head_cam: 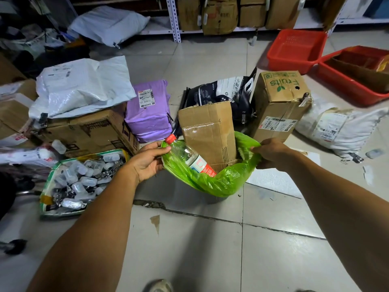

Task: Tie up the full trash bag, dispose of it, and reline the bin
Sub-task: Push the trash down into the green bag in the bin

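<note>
A green trash bag (212,182) stands open on the tiled floor, its rim folded outward; the bin beneath is almost hidden. A flattened cardboard box (208,133) and a clear plastic bottle with a red cap (189,154) stick out of it. My left hand (147,160) pinches the bag's left rim beside the bottle's neck. My right hand (273,153) grips the bag's right rim.
Around the bag lie a "Fruits" carton (277,106), a purple parcel (148,110), a brown box (88,131) under white mailers, and a tray of small clear cases (80,180). Red baskets (299,49) sit at the back right. A white sack (336,127) lies at right.
</note>
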